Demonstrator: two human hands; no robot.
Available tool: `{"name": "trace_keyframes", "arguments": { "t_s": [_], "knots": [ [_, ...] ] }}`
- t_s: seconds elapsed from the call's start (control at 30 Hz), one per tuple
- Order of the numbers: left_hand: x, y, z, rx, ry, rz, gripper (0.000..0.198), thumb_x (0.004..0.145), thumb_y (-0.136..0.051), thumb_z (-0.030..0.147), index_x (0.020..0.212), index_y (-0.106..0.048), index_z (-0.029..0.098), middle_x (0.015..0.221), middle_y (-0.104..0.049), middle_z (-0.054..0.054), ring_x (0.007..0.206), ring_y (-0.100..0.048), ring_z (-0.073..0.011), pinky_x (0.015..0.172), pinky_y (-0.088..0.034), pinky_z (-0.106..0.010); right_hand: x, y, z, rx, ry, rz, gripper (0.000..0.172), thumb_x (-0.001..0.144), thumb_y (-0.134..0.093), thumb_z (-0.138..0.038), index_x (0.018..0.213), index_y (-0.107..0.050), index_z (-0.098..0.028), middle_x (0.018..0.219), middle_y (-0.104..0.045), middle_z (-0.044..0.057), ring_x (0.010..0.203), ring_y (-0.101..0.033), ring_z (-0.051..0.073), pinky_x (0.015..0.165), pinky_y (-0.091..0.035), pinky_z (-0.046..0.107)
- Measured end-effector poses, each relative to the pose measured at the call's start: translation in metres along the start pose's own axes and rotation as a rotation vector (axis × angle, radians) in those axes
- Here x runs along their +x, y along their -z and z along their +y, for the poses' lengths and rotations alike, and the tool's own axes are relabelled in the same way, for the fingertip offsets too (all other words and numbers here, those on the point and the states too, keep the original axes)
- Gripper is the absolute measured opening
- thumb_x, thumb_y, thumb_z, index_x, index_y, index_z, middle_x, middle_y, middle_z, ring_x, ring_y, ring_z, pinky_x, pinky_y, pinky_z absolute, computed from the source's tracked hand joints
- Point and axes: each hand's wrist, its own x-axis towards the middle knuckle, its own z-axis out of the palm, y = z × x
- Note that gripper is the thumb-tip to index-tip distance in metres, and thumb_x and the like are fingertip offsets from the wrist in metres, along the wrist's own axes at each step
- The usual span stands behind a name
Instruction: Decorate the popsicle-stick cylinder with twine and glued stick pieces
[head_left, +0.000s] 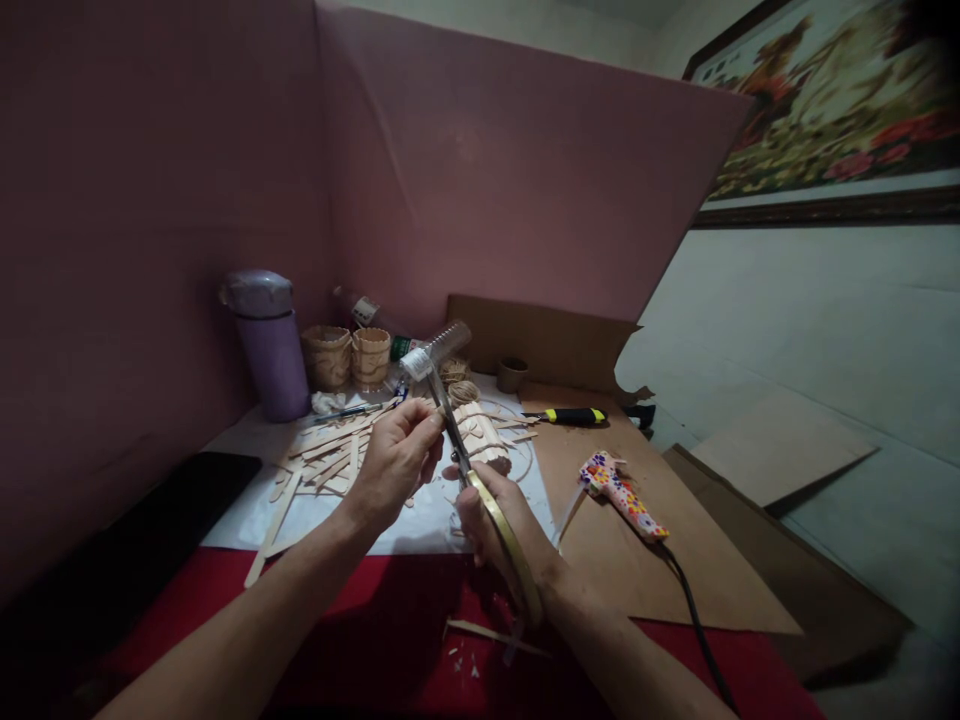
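My right hand [499, 520] is closed around the gold handles of a pair of scissors [457, 445], whose blades point up and away from me. Beside the blades, my left hand [401, 455] is pinched shut; whatever sits between its fingertips is too small to make out. Just behind the scissors lies a small cylinder of pale wooden sticks [482, 437] with a cord around it. To the left, loose wooden craft sticks [330, 455] are heaped on a white sheet [232, 510]. Balls of twine [463, 392] rest beyond the blades.
A purple bottle [271, 350], two wooden cups [328, 357] and clear plastic bottles [439, 350] stand or lie at the back. On the cardboard [697, 580] are a flowered glue gun [621, 495] with its cable and a black-yellow-handled tool [574, 416]. Scraps lie on the red cloth [360, 640].
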Motion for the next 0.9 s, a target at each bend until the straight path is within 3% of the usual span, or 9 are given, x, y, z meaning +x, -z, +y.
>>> {"name": "trace_keyframes", "arguments": {
  "t_s": [0.13,0.33,0.57,0.9],
  "knots": [
    [-0.002,-0.003,-0.001,0.001,-0.013,0.03,0.029,0.08,-0.065,0.037,0.068,-0.047,0.019,0.046,-0.047,0.007,0.035,-0.037,-0.0045,0.034,-0.027,-0.015,0.001,-0.002,0.002,0.005,0.015,-0.022,0.069,0.073,-0.057,-0.079,0.105,-0.058,-0.017,0.057,-0.052,-0.004,0.039,-0.036,0.007,0.036,-0.029,0.019],
    [-0.004,-0.007,-0.008,0.007,-0.032,0.09,0.026,0.081,-0.061,0.036,0.069,-0.046,0.02,0.045,-0.043,0.008,0.036,-0.035,-0.0052,0.034,-0.027,-0.015,0.001,-0.004,0.002,-0.053,0.062,0.012,0.062,0.072,-0.059,-0.078,0.091,-0.059,-0.019,0.055,-0.044,-0.005,0.047,-0.036,0.01,0.04,-0.026,0.021],
    [-0.005,-0.01,-0.013,-0.002,-0.052,0.132,0.025,0.08,-0.06,0.034,0.066,-0.045,0.02,0.045,-0.042,0.008,0.035,-0.033,-0.0049,0.034,-0.026,-0.016,0.001,-0.006,-0.003,-0.156,0.1,0.02,0.059,0.073,-0.057,-0.078,0.077,-0.051,-0.019,0.067,-0.047,-0.003,0.06,-0.038,0.011,0.052,-0.033,0.024],
    [-0.002,-0.009,-0.015,-0.028,-0.002,0.197,0.024,0.074,-0.062,0.031,0.063,-0.044,0.02,0.045,-0.042,0.008,0.036,-0.035,-0.0054,0.033,-0.026,-0.016,0.003,-0.012,-0.004,-0.229,0.001,0.098,0.046,0.072,-0.071,-0.06,0.074,-0.049,-0.019,0.064,-0.046,-0.005,0.06,-0.037,0.011,0.054,-0.031,0.024]
  ]
}}
